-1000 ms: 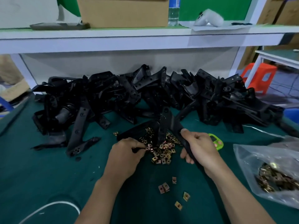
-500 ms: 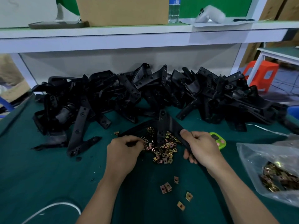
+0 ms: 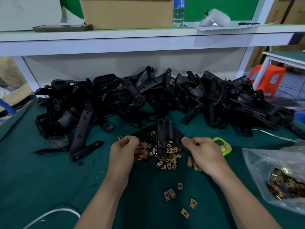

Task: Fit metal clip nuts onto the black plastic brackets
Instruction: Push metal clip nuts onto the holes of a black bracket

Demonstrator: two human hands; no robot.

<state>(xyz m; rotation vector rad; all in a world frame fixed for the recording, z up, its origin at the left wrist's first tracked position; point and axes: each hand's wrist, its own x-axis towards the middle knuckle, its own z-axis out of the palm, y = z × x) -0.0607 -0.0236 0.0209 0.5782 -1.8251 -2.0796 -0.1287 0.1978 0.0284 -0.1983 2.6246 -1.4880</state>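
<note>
Right hand [image 3: 204,152]: grip holds a black plastic bracket [image 3: 162,134], partly hidden beneath it. Left hand [image 3: 127,151]: curled over brass-coloured metal clip nuts [image 3: 169,157]; grip contents cannot be told.

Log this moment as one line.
phase: at clip nut pile | right hand: grips black bracket | left hand: fingers curled at pile, hold unclear
</note>
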